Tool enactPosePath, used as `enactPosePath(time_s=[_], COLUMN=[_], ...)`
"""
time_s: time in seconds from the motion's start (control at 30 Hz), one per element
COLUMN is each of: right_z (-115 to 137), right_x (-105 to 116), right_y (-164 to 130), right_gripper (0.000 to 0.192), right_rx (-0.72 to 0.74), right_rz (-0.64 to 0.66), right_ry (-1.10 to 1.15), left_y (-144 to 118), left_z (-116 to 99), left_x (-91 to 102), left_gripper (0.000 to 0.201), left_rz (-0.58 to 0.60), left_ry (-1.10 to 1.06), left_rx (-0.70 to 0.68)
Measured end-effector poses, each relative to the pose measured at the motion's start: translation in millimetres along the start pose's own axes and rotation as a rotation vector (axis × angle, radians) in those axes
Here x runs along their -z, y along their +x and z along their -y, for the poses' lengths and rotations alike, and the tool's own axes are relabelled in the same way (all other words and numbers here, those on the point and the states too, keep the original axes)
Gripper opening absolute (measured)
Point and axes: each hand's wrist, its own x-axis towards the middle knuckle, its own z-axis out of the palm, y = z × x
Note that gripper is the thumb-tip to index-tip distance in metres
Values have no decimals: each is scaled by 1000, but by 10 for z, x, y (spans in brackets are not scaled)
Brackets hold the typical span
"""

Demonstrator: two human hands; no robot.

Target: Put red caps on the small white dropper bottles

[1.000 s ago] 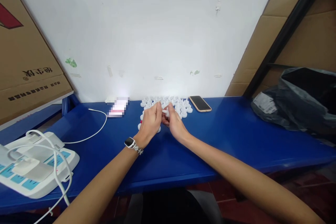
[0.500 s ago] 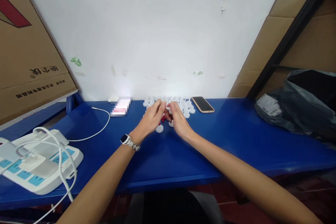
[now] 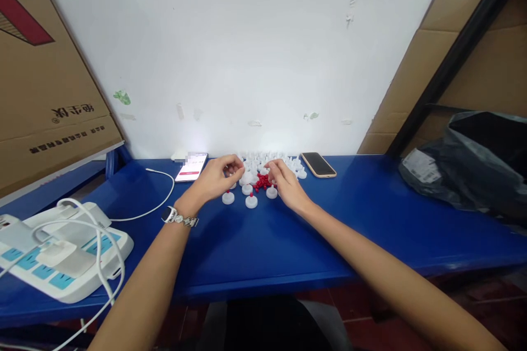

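Note:
My left hand [image 3: 221, 176] is curled above the left side of a cluster of white nozzle caps [image 3: 256, 161], thumb and index finger pinched together. Whatever may be between those fingertips blends with the white caps behind. At the cluster's right side, my right hand [image 3: 286, 185] is bent over a pile of small red tips [image 3: 263, 181], its thumb and fingers slightly apart. A white cap with a red tip [image 3: 251, 201] stands upright in front, and another red-tipped cap [image 3: 228, 197] is under my left hand. Below my right fingers is a white cap [image 3: 271, 192].
A phone with a lit screen [image 3: 192, 167] lies left of the caps; a dark-screened phone [image 3: 318, 164] lies right. A white power strip [image 3: 69, 290] with looping cables occupies the left of the blue table [image 3: 263, 252]. A dark plastic bag [image 3: 469, 159] sits far right.
My hands were close together over the red tips and have moved apart. The left hand has shifted left, the right slightly right, uncovering the red pile and several caps.

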Motion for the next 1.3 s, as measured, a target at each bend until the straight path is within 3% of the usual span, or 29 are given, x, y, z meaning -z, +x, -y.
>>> enactPosePath(time_s=[0.1,0.23,0.53,0.73,0.97,1.17,1.3], right_z=[-53,-91,-138,-182,-142,-65,-71], right_x=[30,22,-62,-175,-162,-10,75], right_y=[48,93,350,552,554,436,351], right_gripper=[37,31,18,20,16,14,17], right_rx=[7,80,138,134,138,152,167], right_rz=[-9,-34,31,143,100,50,37], right_ry=[-97,-239,-582,-723,-580,-232,-133], left_y=[-28,-41,-36,-41,-50,-9,82], left_z=[75,174,123,117,117,81,88], left_x=[102,82,19,23,7,-94,-215], left_gripper=[14,16,25,26,32,28,22], left_rz=[132,249,401,430,335,100,139], left_ry=[91,157,107,140,179,291,339], left_rx=[45,96,160,205,202,-12,-106])
